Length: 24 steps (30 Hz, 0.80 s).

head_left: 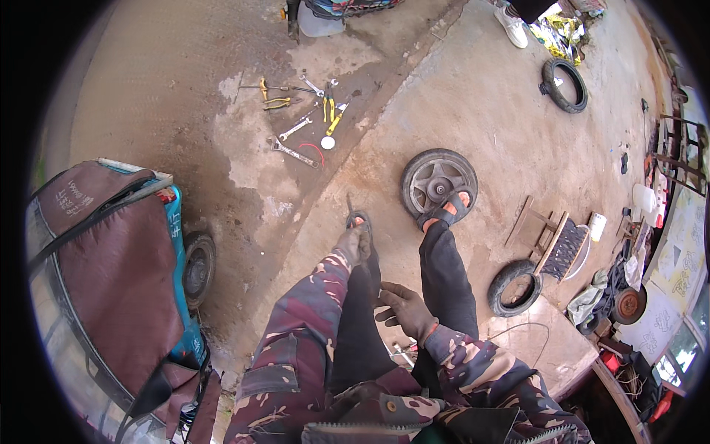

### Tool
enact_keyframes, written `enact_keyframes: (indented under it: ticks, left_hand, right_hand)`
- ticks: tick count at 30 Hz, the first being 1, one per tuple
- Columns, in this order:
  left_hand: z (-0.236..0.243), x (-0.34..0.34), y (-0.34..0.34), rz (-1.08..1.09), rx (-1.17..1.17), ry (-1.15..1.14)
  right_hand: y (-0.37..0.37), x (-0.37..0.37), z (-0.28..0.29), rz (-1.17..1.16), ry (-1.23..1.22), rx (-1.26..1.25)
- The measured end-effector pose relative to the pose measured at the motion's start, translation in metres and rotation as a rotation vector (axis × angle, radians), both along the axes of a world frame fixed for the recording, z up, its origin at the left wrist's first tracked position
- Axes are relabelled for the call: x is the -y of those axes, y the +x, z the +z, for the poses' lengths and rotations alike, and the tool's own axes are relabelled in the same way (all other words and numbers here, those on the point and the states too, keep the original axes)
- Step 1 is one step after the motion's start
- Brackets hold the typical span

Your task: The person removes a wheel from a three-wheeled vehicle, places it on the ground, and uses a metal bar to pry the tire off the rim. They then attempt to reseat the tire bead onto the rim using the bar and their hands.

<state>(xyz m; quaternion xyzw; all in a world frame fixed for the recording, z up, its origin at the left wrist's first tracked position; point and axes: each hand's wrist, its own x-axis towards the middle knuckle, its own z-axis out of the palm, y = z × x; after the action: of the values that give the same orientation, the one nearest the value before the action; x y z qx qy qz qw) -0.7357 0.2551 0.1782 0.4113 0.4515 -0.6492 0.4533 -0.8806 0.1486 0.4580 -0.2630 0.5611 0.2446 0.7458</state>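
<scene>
The left hand (353,243) was closed around a thin dark tool (350,209), possibly a tyre lever, just above the left foot at center. The right hand (404,309) rested open on the right knee. A small wheel (438,181) lay under the right sandal at one o'clock; spanners and pliers (307,115) lay scattered at eleven o'clock.
</scene>
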Motion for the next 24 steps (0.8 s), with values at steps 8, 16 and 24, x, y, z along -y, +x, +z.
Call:
enact_keyframes:
  ticks: [8,16,24]
  left_hand:
    - [0.043,-0.144,0.085,-0.576,0.383,0.344]
    - [0.064,-0.213,0.031,-0.811,0.743,0.665]
    - [0.064,-0.224,-0.029,-0.937,0.959,0.606]
  right_hand:
    - [0.023,0.07,-0.019,-0.07,-0.192,0.128]
    - [-0.022,0.183,-0.151,0.083,-0.415,0.007]
    - [-0.15,0.249,-0.235,0.174,-0.546,-0.232]
